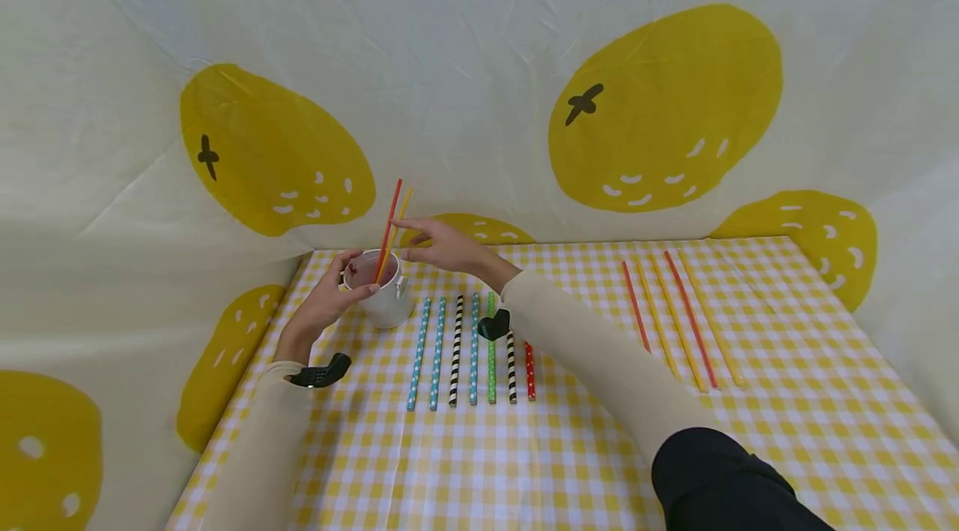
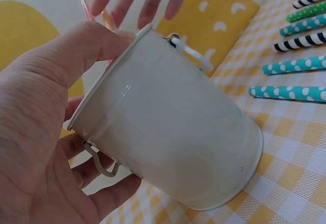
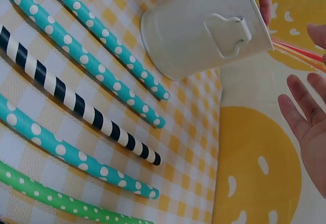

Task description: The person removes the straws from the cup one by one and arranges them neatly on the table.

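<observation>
A small white metal bucket [image 1: 385,306] with wire side loops stands at the table's back left. My left hand [image 1: 327,302] holds its rim, thumb on the near edge and fingers around the far side, as the left wrist view shows. One red straw [image 1: 394,202] and one yellow straw [image 1: 405,205] lean up out of the bucket. My right hand [image 1: 445,246] is beside them, its fingers extended and spread. Its index fingertip is at the straws in the head view; whether it touches them I cannot tell. The straws' lower ends are hidden inside the bucket.
A row of patterned paper straws, dotted blue [image 1: 418,356], striped black-and-white [image 1: 456,352], dotted green [image 1: 491,369] and dotted red [image 1: 530,373], lies right of the bucket. Several plain red and yellow straws [image 1: 678,323] lie farther right. A fruit-print sheet [image 1: 479,98] hangs behind the checked tablecloth [image 1: 464,473].
</observation>
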Available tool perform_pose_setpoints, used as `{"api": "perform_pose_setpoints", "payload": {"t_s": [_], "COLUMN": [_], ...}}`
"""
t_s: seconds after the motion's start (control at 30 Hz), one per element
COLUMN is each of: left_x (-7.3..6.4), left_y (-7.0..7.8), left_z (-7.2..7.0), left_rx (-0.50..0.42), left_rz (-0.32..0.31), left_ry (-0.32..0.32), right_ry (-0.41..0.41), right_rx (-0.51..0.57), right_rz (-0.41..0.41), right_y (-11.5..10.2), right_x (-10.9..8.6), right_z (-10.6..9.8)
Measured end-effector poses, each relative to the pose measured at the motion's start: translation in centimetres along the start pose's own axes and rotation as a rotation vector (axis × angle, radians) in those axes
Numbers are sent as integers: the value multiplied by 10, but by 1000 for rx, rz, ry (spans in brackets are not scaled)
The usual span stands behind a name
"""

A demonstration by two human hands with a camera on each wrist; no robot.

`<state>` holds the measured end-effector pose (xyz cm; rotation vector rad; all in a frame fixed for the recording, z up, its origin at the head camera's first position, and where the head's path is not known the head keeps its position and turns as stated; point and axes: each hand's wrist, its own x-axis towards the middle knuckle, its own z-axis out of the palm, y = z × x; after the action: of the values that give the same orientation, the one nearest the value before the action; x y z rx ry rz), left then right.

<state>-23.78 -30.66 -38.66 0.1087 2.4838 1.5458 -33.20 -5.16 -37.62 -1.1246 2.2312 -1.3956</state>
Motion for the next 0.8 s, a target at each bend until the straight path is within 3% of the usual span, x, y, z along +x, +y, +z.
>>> {"api": "perform_pose_setpoints", "payload": {"t_s": [0.37, 0.63, 0.8], "left_x": [2, 17, 18], "left_y": [-1, -30, -35], "left_z": [1, -1, -1], "left_rx": [15, 26, 51], "left_rz": [2, 31, 46], "left_ry": [10, 34, 55], "right_ry": [11, 45, 69], "right_rx": [31, 33, 70], "right_rz": [-7, -25, -41], "right_y": [1, -2, -5], "right_x": [-11, -26, -34], "right_z": [-2, -14, -21]}}
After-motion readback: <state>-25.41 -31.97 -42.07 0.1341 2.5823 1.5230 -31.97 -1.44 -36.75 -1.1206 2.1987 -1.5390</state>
